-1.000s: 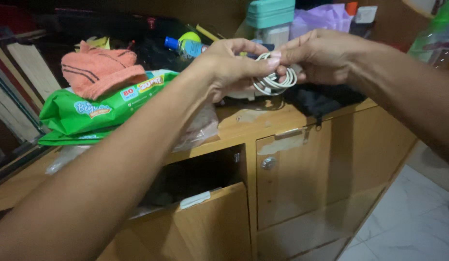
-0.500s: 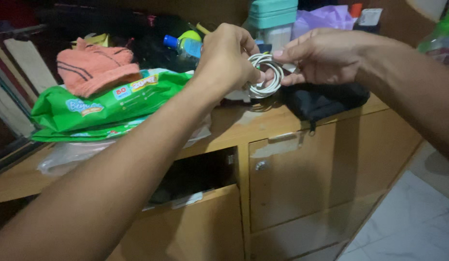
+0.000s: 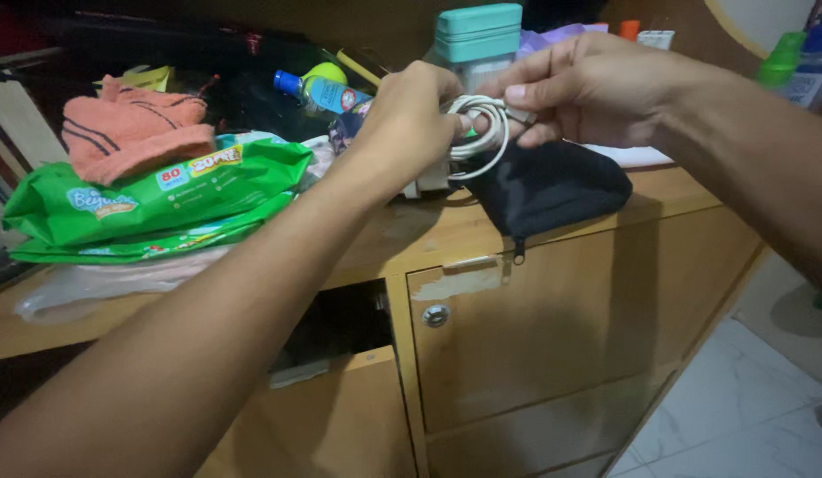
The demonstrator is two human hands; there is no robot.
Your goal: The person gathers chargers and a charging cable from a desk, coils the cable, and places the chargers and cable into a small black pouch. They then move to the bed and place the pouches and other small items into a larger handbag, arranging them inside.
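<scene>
White coiled cable (image 3: 478,133) held above wooden cabinet top (image 3: 446,230), just over black zip pouch (image 3: 552,186); pouch contents not visible. Left hand (image 3: 411,119) closed on coil's left side; right hand (image 3: 579,88) pinches its right end. Left of it: green wipes pack (image 3: 154,190) under orange cloth (image 3: 132,133). Behind: teal-lidded container (image 3: 477,35), blue-capped bottle (image 3: 318,88).
</scene>
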